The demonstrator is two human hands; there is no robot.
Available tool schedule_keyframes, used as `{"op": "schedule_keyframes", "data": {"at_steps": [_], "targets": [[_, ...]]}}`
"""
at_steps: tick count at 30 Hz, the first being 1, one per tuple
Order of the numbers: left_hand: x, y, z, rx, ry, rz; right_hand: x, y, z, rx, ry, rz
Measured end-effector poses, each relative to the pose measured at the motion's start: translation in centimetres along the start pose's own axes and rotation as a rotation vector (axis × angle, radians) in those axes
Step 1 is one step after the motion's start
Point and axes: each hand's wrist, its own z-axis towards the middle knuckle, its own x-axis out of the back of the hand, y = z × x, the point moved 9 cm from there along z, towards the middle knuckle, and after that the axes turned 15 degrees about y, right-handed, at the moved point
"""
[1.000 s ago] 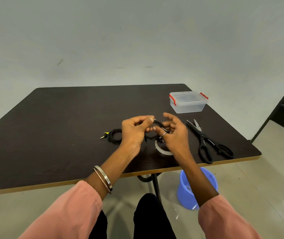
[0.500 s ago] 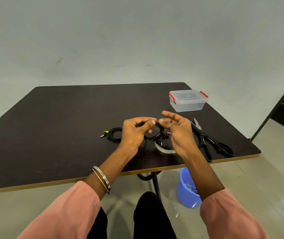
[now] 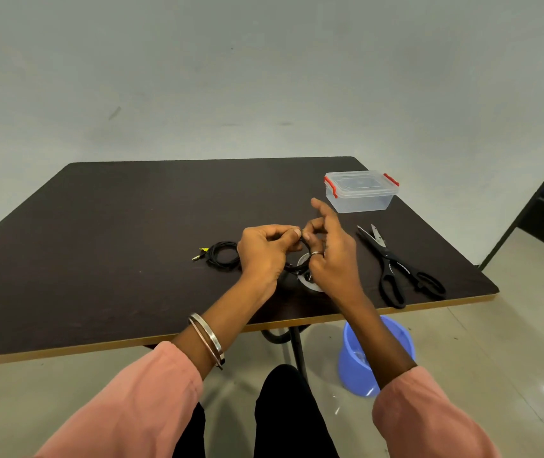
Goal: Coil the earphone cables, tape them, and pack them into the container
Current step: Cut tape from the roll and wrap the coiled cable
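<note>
Both hands are working above the near middle of the dark desk (image 3: 115, 233). The left hand (image 3: 264, 251) is curling its fingers and pinching a black earphone cable (image 3: 297, 268) between thumb and forefinger. The right hand (image 3: 331, 256) is pinching the same cable just beside the left thumb, with its forefinger sticking up and away toward the far edge. The cable is looping down between the two hands as a rough ring; most of it is hidden by the fingers, so its long axis cannot be told.

Under the hands a roll of clear tape (image 3: 307, 279) is lying flat on the desk, partly covered by the right hand.

To the left of the left hand a second cable (image 3: 222, 254) is lying coiled on the desk, its plug pointing left and slightly toward the person.

The container (image 3: 359, 193) is sitting at the far right corner, lid on, red clips at both short ends, its long axis running left to right.

The scissors (image 3: 396, 266) are lying to the right of the hands, blades a little apart and pointing to the far left, handles toward the near right edge.

A blue bucket (image 3: 351, 358) is standing on the floor below the desk edge.
</note>
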Motion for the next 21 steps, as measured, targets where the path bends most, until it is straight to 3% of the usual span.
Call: {"op": "schedule_keyframes", "data": {"at_steps": [8,10,14,17,21], "targets": [[0.6,-1.3,0.2,0.184,0.070,-0.061,0.8,-2.3,-0.9,0.385,-0.031,-0.220],[0.6,-1.0,0.0,0.176,0.063,-0.067,1.4,-1.7,-0.6,0.273,0.002,-0.117],[0.3,-0.3,-0.1,0.164,0.019,-0.117,1.8,1.1,0.1,-0.143,0.048,0.109],[0.3,-0.1,-0.1,0.140,-0.019,-0.084,0.7,1.2,0.1,-0.075,-0.033,0.011],[0.3,-0.3,-0.1,0.181,-0.079,-0.034,1.2,0.6,0.1,0.051,0.064,0.020]]}}
